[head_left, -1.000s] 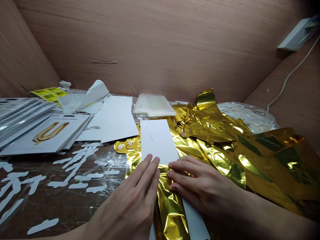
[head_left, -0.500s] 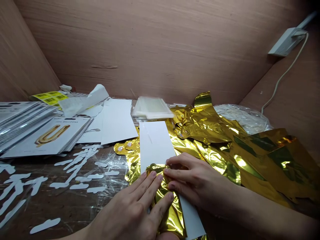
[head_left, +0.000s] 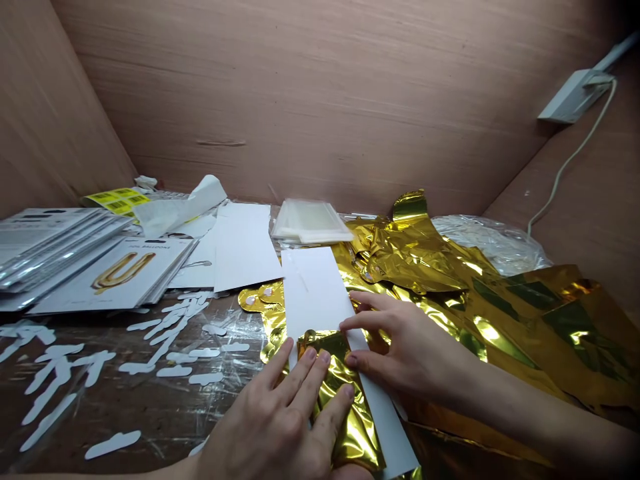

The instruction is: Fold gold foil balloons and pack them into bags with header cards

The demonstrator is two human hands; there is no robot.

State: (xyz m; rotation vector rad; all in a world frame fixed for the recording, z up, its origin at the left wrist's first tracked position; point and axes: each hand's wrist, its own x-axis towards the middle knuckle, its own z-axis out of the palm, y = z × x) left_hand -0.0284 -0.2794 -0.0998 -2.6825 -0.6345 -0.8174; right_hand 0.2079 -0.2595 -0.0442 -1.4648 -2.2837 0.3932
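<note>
A long white card [head_left: 315, 290] lies on the worktop, running away from me. A folded gold foil balloon [head_left: 350, 413] rests on its near half. My left hand [head_left: 285, 420] lies flat on the foil, fingers spread and pressing it down onto the card. My right hand [head_left: 405, 347] presses the card's right edge, its fingertips touching the foil's upper right corner. Neither hand grips anything.
A heap of gold foil balloons [head_left: 475, 293] fills the right side. Packaged balloon cards [head_left: 115, 273] are stacked at the left, with white paper cut-outs [head_left: 170, 333] scattered in front. Clear bags [head_left: 310, 220] and white cards [head_left: 245, 243] lie behind. Wooden walls enclose the bench.
The foil strip has been folded down into a shorter packet on the card. My left hand slid back onto it and my right hand shifted to the card's right edge.
</note>
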